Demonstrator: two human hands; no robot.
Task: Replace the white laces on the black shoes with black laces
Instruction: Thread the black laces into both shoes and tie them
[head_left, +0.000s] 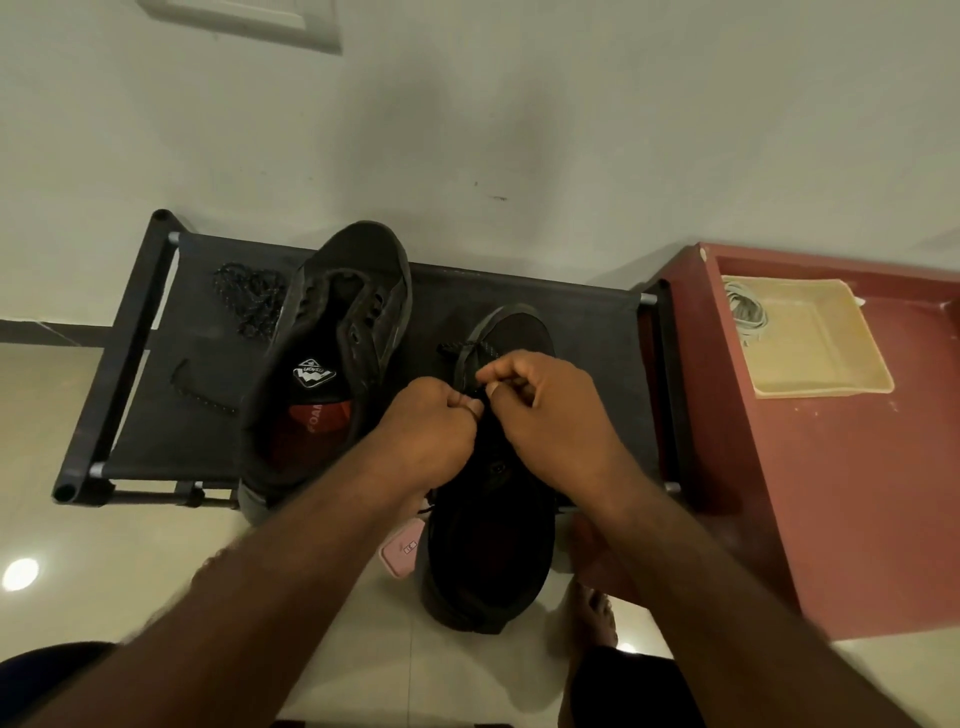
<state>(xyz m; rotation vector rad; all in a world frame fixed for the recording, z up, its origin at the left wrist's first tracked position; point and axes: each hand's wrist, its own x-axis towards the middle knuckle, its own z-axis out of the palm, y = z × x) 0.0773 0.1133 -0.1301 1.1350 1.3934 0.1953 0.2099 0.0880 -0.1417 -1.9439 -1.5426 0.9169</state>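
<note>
As the left hand (431, 423) and right hand (545, 410) pinch the black lace (464, 357) on the shoe (488, 525), lacing is under way; next, I think, its tip needs another hole.

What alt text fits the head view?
Two bare hands, left hand and right hand, pinch a speckled black lace over the eyelets of a black fabric shoe on a black fabric rack. A second unlaced black shoe and a loose black lace pile lie left; white laces sit in a beige tray on the right.
</note>
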